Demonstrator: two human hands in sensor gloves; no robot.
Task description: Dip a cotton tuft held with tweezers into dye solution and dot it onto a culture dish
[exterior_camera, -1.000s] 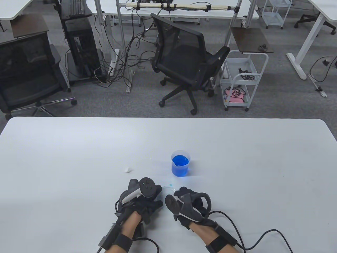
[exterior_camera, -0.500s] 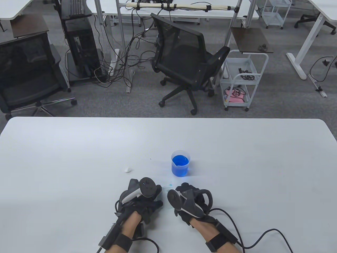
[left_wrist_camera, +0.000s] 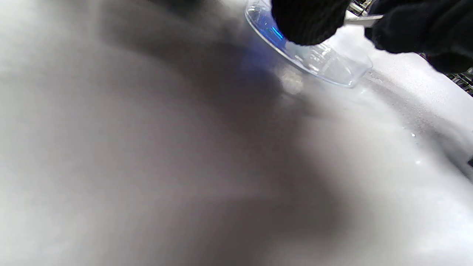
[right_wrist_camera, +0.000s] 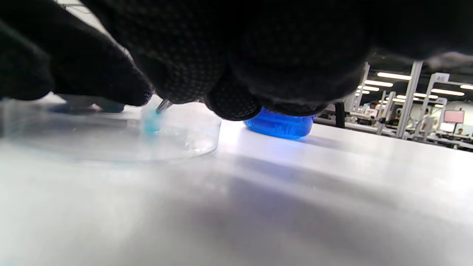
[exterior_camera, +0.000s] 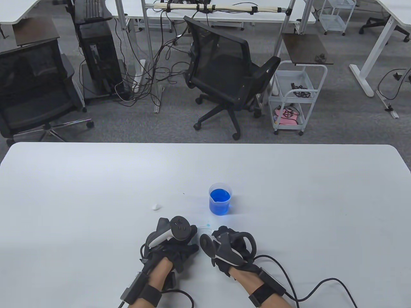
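Observation:
A clear culture dish [exterior_camera: 205,228] lies on the white table between my two hands. My left hand [exterior_camera: 192,240] steadies it; a gloved fingertip [left_wrist_camera: 306,20] sits on the culture dish's [left_wrist_camera: 327,61] rim. My right hand [exterior_camera: 222,233] pinches metal tweezers [right_wrist_camera: 162,106], whose tips hold a blue-stained cotton tuft [right_wrist_camera: 150,121] down on the dish [right_wrist_camera: 111,140] floor. The tweezers [left_wrist_camera: 360,20] also show in the left wrist view. A beaker of blue dye [exterior_camera: 220,199] stands upright just beyond the hands, and appears as the beaker [right_wrist_camera: 281,127] behind my right fingers.
A spare white cotton tuft [exterior_camera: 156,207] lies on the table [exterior_camera: 96,192] left of the beaker. Glove cables [exterior_camera: 321,285] trail off to the right near the front edge. An office chair [exterior_camera: 224,73] and a cart [exterior_camera: 295,96] stand beyond the table.
My right hand drifted slightly right, then back left over the dish. The left hand, dish and beaker have stayed put.

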